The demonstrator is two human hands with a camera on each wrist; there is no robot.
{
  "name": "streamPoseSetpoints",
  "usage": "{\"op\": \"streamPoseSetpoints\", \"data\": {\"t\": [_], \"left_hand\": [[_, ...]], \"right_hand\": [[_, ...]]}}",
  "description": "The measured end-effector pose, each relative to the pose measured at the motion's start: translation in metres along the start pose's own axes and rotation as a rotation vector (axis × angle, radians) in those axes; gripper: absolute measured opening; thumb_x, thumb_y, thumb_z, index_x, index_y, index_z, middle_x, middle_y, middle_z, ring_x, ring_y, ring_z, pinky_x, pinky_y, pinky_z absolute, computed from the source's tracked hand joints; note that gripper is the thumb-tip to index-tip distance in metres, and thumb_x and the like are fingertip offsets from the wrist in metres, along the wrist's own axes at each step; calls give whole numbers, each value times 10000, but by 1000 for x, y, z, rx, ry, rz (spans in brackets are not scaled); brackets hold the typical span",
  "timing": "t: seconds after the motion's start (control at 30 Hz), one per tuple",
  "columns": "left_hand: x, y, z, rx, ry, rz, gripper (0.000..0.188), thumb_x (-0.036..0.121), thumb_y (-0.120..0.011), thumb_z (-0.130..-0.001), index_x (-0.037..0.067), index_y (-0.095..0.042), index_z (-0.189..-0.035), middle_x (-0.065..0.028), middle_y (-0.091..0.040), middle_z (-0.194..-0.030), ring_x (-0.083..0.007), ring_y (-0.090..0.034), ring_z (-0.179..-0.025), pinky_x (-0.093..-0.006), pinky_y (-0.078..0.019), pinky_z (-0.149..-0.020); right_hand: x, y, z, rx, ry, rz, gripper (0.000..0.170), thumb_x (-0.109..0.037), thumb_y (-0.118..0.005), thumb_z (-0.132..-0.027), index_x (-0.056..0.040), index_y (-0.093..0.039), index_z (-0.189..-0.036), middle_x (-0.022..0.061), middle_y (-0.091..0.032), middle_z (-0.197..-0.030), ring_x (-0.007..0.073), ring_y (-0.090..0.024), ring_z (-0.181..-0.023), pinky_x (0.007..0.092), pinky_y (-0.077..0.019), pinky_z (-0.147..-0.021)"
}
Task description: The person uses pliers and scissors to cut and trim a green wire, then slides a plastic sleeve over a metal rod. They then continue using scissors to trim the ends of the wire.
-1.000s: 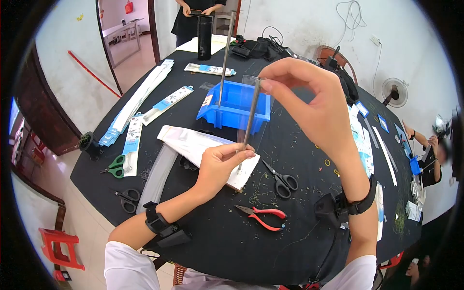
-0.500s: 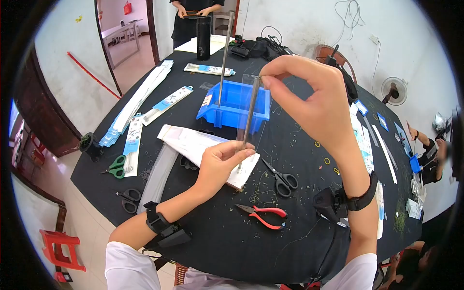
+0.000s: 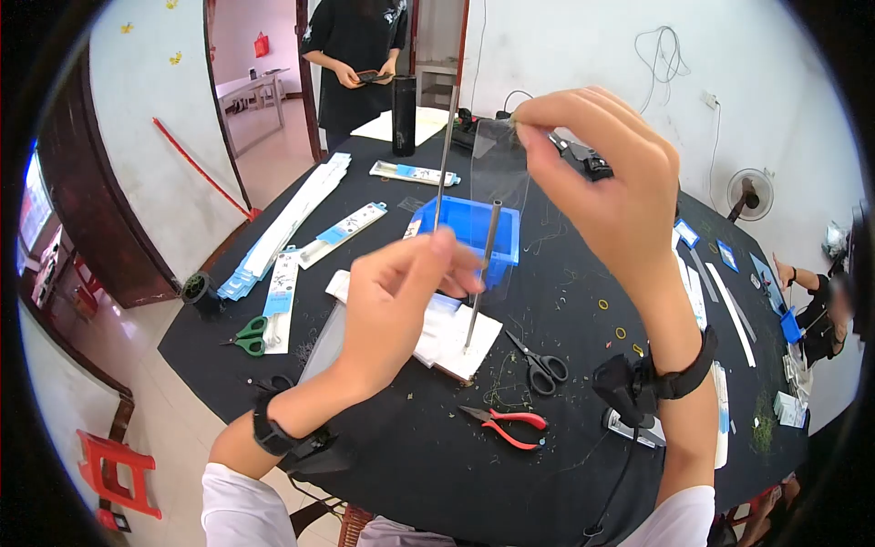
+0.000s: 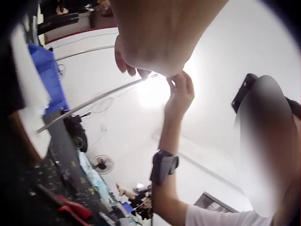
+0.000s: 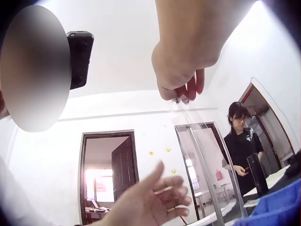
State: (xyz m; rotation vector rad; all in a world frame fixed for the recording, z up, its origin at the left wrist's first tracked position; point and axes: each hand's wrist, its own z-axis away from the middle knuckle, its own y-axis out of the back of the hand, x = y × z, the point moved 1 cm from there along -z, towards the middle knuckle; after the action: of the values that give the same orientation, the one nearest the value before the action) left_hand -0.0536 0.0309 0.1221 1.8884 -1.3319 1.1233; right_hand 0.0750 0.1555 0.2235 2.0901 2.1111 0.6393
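Observation:
My right hand [image 3: 606, 173] is raised and pinches the top corner of a clear plastic sleeve [image 3: 499, 146] between thumb and forefinger. The sleeve hangs down past a thin metal rod [image 3: 492, 239], reaching above the rod's top end. That rod stands upright with its foot on a white block [image 3: 474, 351]. Beside the rod, my left hand [image 3: 387, 305] has loosely spread fingers and holds nothing; its fingertips overlap the rod in the head view. In the right wrist view the left hand [image 5: 153, 202] is spread below the sleeve.
Behind stands a blue bin [image 3: 510, 239] with a second metal rod [image 3: 446, 155]. Black scissors [image 3: 545, 372], red-handled pliers [image 3: 510, 424] and green scissors [image 3: 251, 337] lie on the black tablecloth [image 3: 583, 456]. White-and-blue packets [image 3: 346, 232] lie left. A person [image 3: 355, 73] stands beyond a black cylinder [image 3: 404, 114].
My left hand has let go of the sleeve's lower part and moved left, its fingers opening. My right hand has raised the sleeve relative to the rod. The head view has tilted up.

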Motion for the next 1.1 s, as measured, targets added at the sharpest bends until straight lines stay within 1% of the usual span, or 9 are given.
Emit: {"op": "streamPoseSetpoints", "data": {"t": [0.07, 0.23, 0.37, 0.53, 0.57, 0.63, 0.77, 0.97, 1.1], "left_hand": [[37, -7, -10, 12, 63, 280, 472, 383, -399, -1001, -31, -625, -991, -117, -659, -902, -192, -643, -786, -332, -536, -708], [69, -8, -20, -53, 165, 341, 382, 334, -524, -954, -31, -639, -962, -113, -665, -886, -172, -659, -797, -287, -552, -664], [62, -5, -21, -60, 91, 271, 276, 243, -538, -956, -18, -626, -938, -89, -653, -824, -151, -659, -758, -282, -548, -647], [83, 1, -20, -38, -237, 26, 227, 179, -499, -977, -9, -594, -892, -60, -608, -741, -132, -623, -651, -264, -527, -628], [89, 4, -17, -48, -289, 2, 230, 174, -493, -979, -11, -587, -879, -58, -603, -729, -132, -614, -629, -260, -523, -626], [102, 10, -6, -89, -356, -146, 246, 168, -478, -983, -22, -562, -850, -86, -606, -723, -142, -602, -573, -260, -521, -613], [99, 24, 36, -184, -40, -133, 102, 2, -589, -891, -70, -613, -824, -137, -649, -773, -169, -650, -642, -235, -503, -579], [57, 84, 86, -48, 443, -194, 185, 139, -630, -901, -43, -657, -878, -78, -658, -767, -127, -636, -637, -239, -514, -583], [22, 117, 118, 32, 603, -169, 203, 165, -628, -903, -33, -673, -909, -70, -653, -735, -128, -634, -644, -258, -544, -597]], "right_hand": [[-9, 5, -6, 13, 157, 44, 180, -1, -675, -634, -9, -652, -812, 75, -646, -766, 203, -617, -690, 290, -490, -636], [-28, 7, 5, 22, 335, 63, 262, -31, -709, -544, -24, -649, -799, 83, -623, -812, 263, -605, -686, 326, -496, -587], [-35, 0, 21, 168, 78, -44, 274, -70, -711, -655, -29, -628, -913, 66, -598, -857, 247, -597, -718, 320, -494, -605], [-41, -8, 66, 39, -444, -175, 188, -72, -692, -785, -4, -610, -940, 122, -611, -854, 215, -616, -738, 293, -476, -621], [-41, -12, 72, -38, -546, -313, 129, -100, -637, -858, 17, -619, -911, 121, -634, -815, 158, -614, -723, 268, -457, -603], [-52, -13, 72, -246, -844, -903, 426, -361, -466, -974, 28, -638, -1000, 99, -672, -881, 138, -606, -715, 249, -468, -600], [-78, -21, 46, -293, -870, -1459, 671, -530, -279, -994, 26, -447, -1328, 161, -617, -1129, 144, -600, -779, 249, -493, -591], [-84, -62, 47, -315, -1122, -1335, 350, -286, -494, -981, 30, -639, -1024, 99, -676, -876, 87, -579, -590, 195, -451, -473], [-87, -108, 62, -418, -1245, -1328, 332, -274, -538, -960, 34, -659, -987, 76, -665, -857, 83, -562, -600, 208, -448, -509]]}}
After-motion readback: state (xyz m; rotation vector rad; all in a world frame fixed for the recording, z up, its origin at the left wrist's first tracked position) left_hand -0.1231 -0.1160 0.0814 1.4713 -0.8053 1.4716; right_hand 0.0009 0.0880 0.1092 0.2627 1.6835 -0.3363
